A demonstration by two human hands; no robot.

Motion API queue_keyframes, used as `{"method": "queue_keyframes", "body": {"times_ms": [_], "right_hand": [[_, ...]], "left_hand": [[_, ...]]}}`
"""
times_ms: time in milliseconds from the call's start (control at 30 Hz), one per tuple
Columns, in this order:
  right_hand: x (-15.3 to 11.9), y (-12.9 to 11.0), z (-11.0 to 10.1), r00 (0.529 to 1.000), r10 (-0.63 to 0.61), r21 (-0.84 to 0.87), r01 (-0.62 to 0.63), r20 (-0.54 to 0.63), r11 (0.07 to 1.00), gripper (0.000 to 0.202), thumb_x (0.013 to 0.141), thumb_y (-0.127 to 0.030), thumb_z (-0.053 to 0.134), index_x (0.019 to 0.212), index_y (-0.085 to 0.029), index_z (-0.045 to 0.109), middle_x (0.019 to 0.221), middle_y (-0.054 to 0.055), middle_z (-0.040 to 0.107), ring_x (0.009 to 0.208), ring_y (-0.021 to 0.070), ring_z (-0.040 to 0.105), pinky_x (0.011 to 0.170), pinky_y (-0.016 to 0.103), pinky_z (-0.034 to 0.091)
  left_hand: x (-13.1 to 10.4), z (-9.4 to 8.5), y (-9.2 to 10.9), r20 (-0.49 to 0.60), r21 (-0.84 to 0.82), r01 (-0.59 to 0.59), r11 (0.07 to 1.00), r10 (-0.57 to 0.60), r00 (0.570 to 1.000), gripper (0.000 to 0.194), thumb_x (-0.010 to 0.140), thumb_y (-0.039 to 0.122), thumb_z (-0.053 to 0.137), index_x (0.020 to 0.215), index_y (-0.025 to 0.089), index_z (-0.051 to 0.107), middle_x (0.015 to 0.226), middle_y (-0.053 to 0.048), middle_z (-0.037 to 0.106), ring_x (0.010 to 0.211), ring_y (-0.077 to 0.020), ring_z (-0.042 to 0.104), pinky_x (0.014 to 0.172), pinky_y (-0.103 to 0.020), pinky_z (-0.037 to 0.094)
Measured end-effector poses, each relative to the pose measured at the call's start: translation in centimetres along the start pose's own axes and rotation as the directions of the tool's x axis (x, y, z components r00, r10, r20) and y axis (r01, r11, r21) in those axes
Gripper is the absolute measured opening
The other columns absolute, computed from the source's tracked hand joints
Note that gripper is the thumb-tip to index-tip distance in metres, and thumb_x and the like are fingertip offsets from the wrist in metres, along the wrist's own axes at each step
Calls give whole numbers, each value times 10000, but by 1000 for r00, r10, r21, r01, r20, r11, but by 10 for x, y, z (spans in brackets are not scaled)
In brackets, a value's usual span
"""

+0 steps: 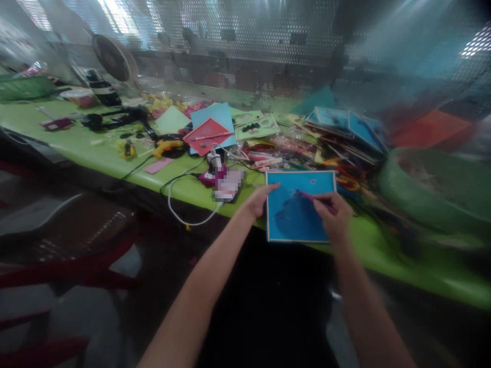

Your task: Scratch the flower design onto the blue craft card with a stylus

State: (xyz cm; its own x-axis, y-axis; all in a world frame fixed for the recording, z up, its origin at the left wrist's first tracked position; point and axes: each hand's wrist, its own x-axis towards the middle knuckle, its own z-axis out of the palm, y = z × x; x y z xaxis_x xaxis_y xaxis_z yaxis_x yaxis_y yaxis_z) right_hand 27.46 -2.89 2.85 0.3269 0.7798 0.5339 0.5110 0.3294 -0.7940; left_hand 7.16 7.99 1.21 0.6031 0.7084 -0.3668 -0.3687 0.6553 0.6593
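Note:
A blue square board with a pale wooden frame (286, 176) is held tilted at the near edge of the green table. My left hand (261, 200) grips its left side, thumb on the front and the other fingers mostly hidden behind. My right hand (334, 212) is closed around a thin purple pen-like stick (307, 196), whose tip meets the blue surface near some faint dark marks. A small pinkish ring-shaped mark (313, 181) shows near the board's upper right.
The green table (61, 148) carries a phone (229, 185) with a white cable, a purple power strip (210, 176), a red card (207, 137), stacked blue boards (349, 125) and a yellow tool (168, 148). A large green basin (433, 189) stands at right; a fan (113, 57) is behind.

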Motion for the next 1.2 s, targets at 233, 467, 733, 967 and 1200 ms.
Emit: {"method": "queue_keyframes", "body": {"times_ms": [233,467,733,967,1200], "right_hand": [[0,1,-2,1000,3,12,-4,12,1000,93,816,-313,725,838,-226,752,760,12,743,662,185,641,621,313,499],[0,0,-3,1000,-1,11,1,27,1000,96,816,-318,723,822,-229,758,725,8,718,648,187,624,606,314,481],[-2,2,-2,999,11,6,-11,37,1000,122,823,-344,724,837,-227,755,745,12,733,649,188,635,596,311,491],[-1,2,-2,1000,1,2,-1,19,1000,124,840,-343,718,867,-228,757,776,17,743,672,188,646,627,314,512],[0,4,-1,1000,-4,-2,4,30,1000,148,858,-357,729,904,-222,771,824,26,773,727,204,691,685,335,549]], "left_hand": [[-1,1,1,-1,0,5,1000,-5,1000,263,1032,314,635,1104,103,775,939,-158,844,795,-251,807,946,-434,643],[-2,1,1,-5,-1,0,1000,0,1000,275,1026,320,645,1093,90,780,980,-170,842,841,-263,809,964,-426,637],[-2,2,2,-24,6,16,1000,-16,1000,273,1020,308,642,1112,89,776,975,-172,842,864,-278,818,924,-424,653],[-3,4,2,-42,22,-1,1000,2,999,265,1033,303,621,1111,104,776,922,-151,845,808,-256,815,890,-408,666],[-2,2,1,-43,22,-7,1000,8,999,275,1028,297,627,1162,103,769,989,-156,846,898,-271,824,965,-437,649]]}}
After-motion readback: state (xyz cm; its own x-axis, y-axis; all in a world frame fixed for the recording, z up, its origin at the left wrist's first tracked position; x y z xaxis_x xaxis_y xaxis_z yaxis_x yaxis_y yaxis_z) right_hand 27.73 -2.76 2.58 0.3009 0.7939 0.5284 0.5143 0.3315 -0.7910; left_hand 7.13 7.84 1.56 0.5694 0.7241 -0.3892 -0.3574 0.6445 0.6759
